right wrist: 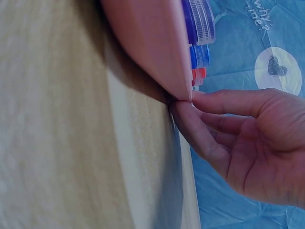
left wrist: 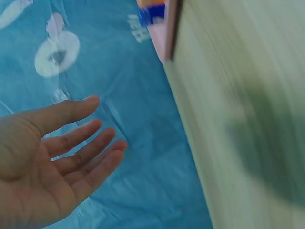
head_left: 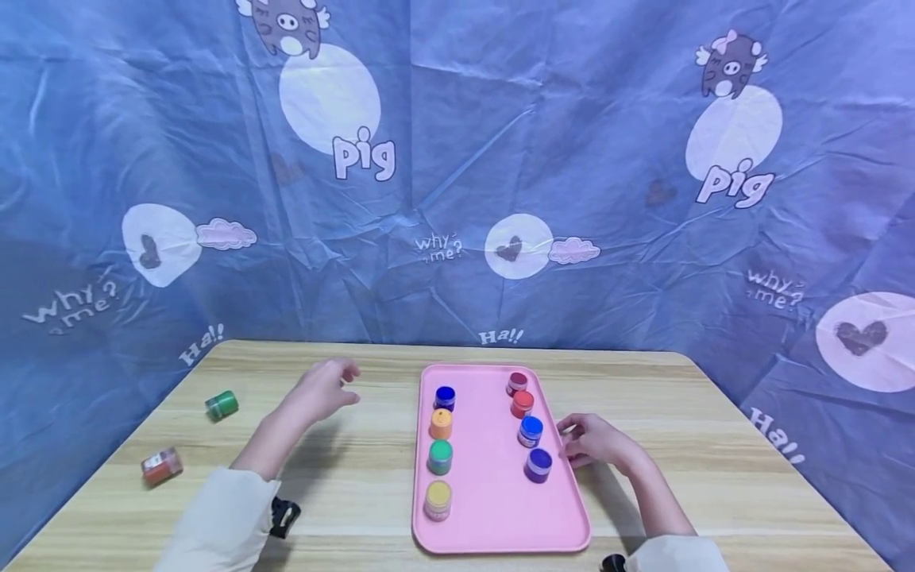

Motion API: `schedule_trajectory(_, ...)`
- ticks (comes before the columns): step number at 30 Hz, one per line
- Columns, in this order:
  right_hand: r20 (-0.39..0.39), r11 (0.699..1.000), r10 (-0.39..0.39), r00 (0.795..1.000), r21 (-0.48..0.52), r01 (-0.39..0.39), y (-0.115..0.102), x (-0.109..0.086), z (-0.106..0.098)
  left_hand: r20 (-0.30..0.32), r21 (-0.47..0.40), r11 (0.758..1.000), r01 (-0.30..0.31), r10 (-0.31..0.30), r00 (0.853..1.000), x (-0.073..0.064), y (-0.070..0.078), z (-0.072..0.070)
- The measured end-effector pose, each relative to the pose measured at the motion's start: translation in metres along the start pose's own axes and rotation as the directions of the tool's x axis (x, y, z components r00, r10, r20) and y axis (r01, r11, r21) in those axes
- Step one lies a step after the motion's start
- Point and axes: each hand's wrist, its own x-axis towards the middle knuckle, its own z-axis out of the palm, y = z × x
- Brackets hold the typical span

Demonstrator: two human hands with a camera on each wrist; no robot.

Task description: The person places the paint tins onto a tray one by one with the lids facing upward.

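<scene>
My right hand (head_left: 596, 441) is at the right side of the pink tray (head_left: 486, 508). In the right wrist view its thumb and index finger pinch the tray's rim. Above the table, left of the tray, my left hand (head_left: 325, 389) holds nothing; its fingers are relaxed and apart. Small paint jars stand upright on the tray in two columns. The left column has a dark blue jar (head_left: 445, 398), an orange jar (head_left: 441, 424), a green jar (head_left: 440, 457) and a yellow jar (head_left: 438, 500). At right are dark red (head_left: 518, 384), red (head_left: 523, 403), blue (head_left: 530, 431) and purple (head_left: 538, 465) jars.
Two more jars, one green (head_left: 222, 406) and one red (head_left: 162, 467), lie on their sides at the left of the wooden table (head_left: 372, 477). Behind the table hangs a blue printed cloth (head_left: 443, 159).
</scene>
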Motion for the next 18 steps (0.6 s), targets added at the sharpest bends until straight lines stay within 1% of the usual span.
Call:
schedule_trajectory(3,-0.003,1.0,-0.005,1.0,-0.001,0.005,0.001,0.0,-0.001,0.004,0.011,1.0,0.027,-0.027,1.0,-0.004,-0.015,-0.005)
schedule_trajectory(5,0.003,1.0,-0.012,1.0,0.001,0.012,0.002,0.001,-0.001,0.014,0.035,0.998,0.05,-0.051,0.999,-0.007,-0.025,-0.009)
schedule_trajectory(9,0.016,1.0,-0.02,1.0,0.01,0.019,0.004,0.001,-0.001,0.032,0.086,0.991,0.106,-0.109,0.994,-0.013,-0.046,-0.018)
schedule_trajectory(12,0.019,1.0,-0.023,1.0,0.003,0.023,0.004,0.002,-0.001,0.04,0.106,0.983,0.148,-0.153,0.987,-0.017,-0.06,-0.026)
schedule_trajectory(15,0.009,1.0,-0.017,1.0,-0.007,0.018,0.003,0.002,-0.001,0.023,0.123,0.978,0.168,-0.172,0.985,-0.02,-0.074,-0.035)
schedule_trajectory(18,0.003,1.0,-0.015,1.0,-0.009,0.016,0.003,0.001,-0.001,-0.018,0.149,0.974,0.171,-0.17,0.985,-0.023,-0.089,-0.04)
